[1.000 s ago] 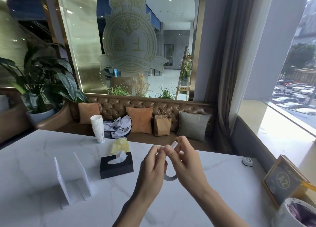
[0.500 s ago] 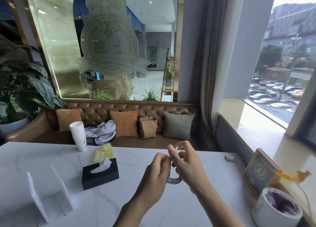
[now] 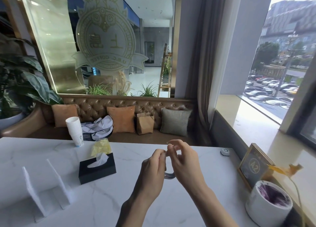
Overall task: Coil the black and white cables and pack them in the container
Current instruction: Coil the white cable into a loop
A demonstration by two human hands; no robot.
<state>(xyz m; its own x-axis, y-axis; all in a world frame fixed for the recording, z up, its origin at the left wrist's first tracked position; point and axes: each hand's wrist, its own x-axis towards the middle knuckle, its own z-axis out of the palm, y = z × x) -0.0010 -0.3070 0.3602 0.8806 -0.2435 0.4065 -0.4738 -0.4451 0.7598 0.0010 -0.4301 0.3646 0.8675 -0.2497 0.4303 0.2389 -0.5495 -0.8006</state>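
the white cable [image 3: 169, 175] is hanging as a small loop in the air above the marble table [image 3: 106, 199], caught between both hands, with only its lower curve showing below the knuckles; the rest of the loop is hiding behind the fingers. the loop is standing roughly upright, its plane facing the camera, so its open middle is running away from the person and its top is sitting up where the fingertips are meeting.

the left hand [image 3: 152, 170] is pinching the loop's left side, thumb and fingers closed on it near the top. the right hand [image 3: 185, 165] is clamped on the upper right part, with its upper fingers [image 3: 174, 144] curling over the top as if feeding a free end around; the end itself is too small to make out. both hands are touching the cable, and the right one looks the nearer to the part that needs tucking, so the next wrap probably belongs to it while the left is only steadying.

no black cable is showing in this view, and i cannot tell which object is the container. out from the hands, a black tissue box [image 3: 97, 170] is sitting to the left, white acrylic stands [image 3: 46, 185] further left, a stack of paper cups [image 3: 74, 131] near the far edge, and a white pot [image 3: 268, 208] near the right edge.
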